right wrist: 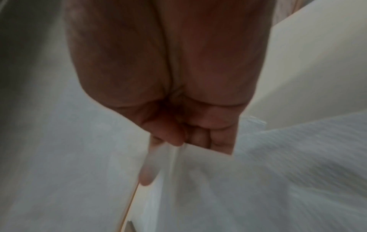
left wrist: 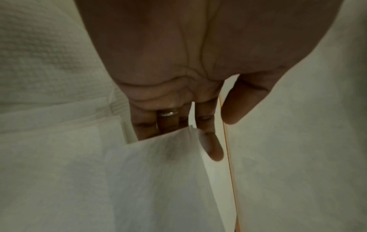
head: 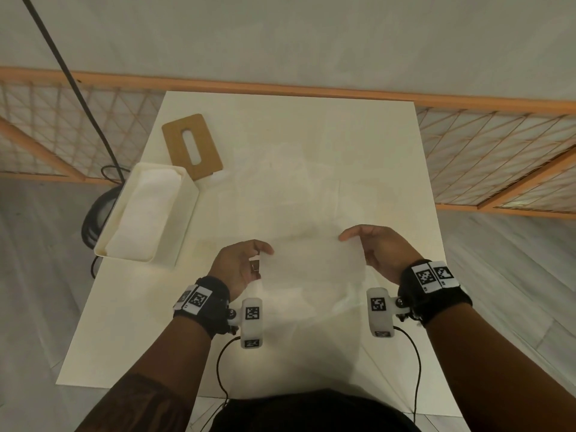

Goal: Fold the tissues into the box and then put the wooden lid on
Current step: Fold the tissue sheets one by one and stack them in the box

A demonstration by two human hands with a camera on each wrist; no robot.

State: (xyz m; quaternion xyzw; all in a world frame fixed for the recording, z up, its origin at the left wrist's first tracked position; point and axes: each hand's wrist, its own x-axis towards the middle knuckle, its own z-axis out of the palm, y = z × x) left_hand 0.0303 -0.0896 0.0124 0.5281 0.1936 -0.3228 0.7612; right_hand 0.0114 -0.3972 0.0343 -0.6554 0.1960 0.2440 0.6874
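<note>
Here, my left hand and right hand each pinch a side of one tissue; next, fold it, then carry it left to the box.

1. Pale cream rectangular table fills the middle of the head view.
2. Left edge: open off-white rectangular box, white tissues inside.
3. Upper left, just beyond the box: flat brown wooden lid with an oblong slot, lying on the tabletop.
</note>
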